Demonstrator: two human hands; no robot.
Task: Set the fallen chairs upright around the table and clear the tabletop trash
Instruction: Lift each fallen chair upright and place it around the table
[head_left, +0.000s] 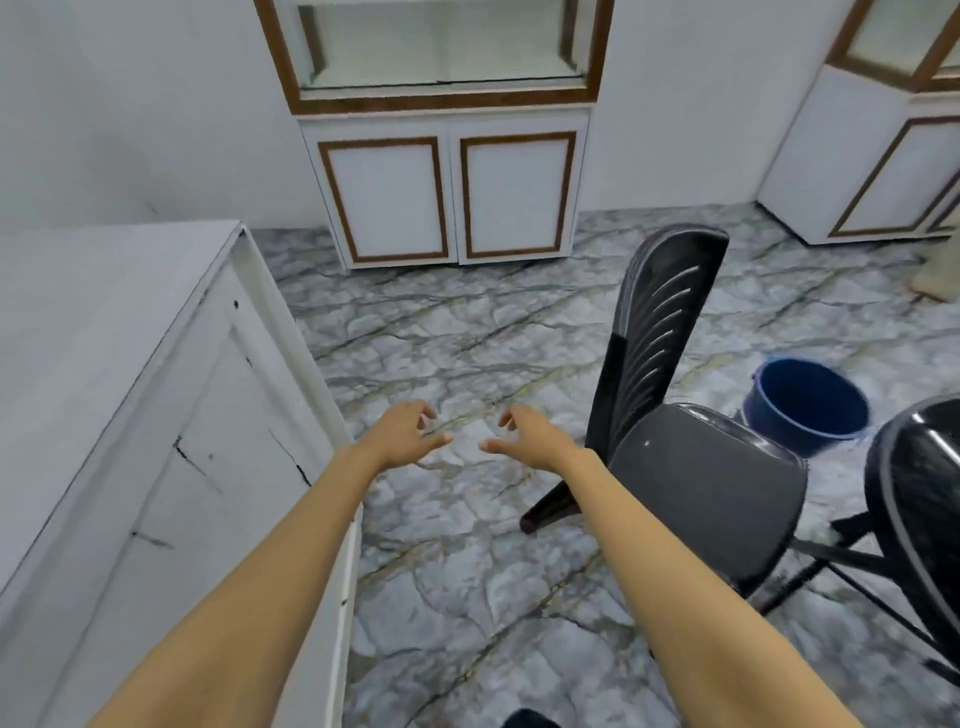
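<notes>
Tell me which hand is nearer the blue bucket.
Right. The right hand is left of the bucket, with a black chair between them. The left hand is farther left, beside the white table.

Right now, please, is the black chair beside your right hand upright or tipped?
Upright: black chair seat faces up, backrest stands above it.

Both hands empty, black chair (696, 467) upright.
</notes>
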